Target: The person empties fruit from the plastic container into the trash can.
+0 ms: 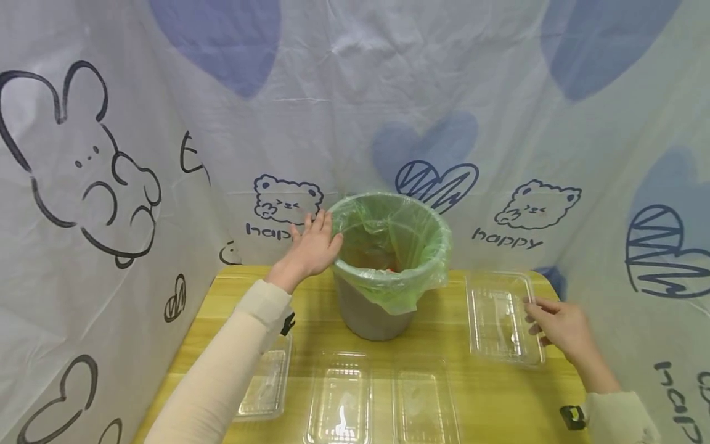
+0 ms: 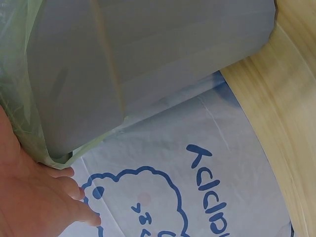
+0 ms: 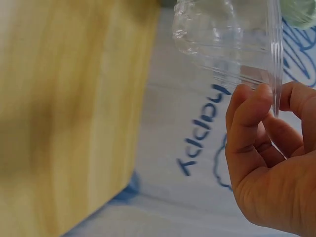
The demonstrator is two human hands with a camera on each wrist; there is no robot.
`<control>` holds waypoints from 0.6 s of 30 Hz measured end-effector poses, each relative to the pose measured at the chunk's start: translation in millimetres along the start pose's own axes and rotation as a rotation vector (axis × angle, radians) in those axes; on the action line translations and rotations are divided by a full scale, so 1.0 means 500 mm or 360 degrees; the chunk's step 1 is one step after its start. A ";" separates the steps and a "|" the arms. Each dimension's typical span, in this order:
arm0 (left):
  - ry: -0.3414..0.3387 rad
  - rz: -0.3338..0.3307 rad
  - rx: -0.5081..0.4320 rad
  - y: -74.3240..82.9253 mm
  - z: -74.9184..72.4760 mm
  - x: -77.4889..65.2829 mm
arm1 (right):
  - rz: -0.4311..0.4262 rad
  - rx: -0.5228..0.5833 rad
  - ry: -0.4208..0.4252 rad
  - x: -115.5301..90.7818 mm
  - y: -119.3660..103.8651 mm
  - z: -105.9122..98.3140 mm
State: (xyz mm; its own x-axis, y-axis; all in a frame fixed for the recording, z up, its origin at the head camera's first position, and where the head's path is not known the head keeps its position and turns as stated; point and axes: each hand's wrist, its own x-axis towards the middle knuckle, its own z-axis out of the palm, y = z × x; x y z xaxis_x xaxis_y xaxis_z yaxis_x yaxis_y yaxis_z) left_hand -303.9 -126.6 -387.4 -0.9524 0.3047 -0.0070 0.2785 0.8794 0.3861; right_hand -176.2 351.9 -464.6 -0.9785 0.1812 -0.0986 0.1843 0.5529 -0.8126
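Note:
A grey bin [image 1: 371, 314] with a green plastic liner [image 1: 416, 287] folded over its rim stands at the middle of the table. My left hand [image 1: 316, 245] rests against the bin's left rim, fingers fairly straight; the left wrist view shows this hand [image 2: 39, 197] beside the liner's edge. To the right of the bin, my right hand [image 1: 563, 327] pinches the edge of a clear plastic container [image 1: 501, 317]. In the right wrist view, thumb and fingers hold the container [image 3: 222, 29] above the table. Something reddish [image 1: 390, 270] shows inside the bin, mostly hidden.
Three more clear plastic containers lie along the table's near side: one on the left [image 1: 265, 388] partly behind my left sleeve, one in the middle [image 1: 339, 401], one further right [image 1: 424, 404]. A printed cloth [image 1: 355, 123] surrounds the yellow wood-grain table [image 1: 444, 333].

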 end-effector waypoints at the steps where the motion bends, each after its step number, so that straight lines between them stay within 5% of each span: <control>1: -0.0001 -0.0002 -0.0001 0.001 0.000 0.000 | 0.0021 0.0000 -0.0007 -0.005 0.010 0.004; 18: -0.0003 0.0006 -0.0009 0.000 0.006 0.001 | 0.0283 -0.0098 -0.0138 -0.066 0.166 0.076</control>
State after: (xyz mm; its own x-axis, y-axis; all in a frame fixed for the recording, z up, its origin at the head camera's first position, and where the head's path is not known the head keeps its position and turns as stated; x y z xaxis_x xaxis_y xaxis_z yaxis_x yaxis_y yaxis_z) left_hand -304.0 -125.6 -390.1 -0.9512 0.3085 -0.0072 0.2812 0.8762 0.3913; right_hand -132.1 361.2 -550.7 -0.9340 0.2109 -0.2885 0.3573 0.5678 -0.7416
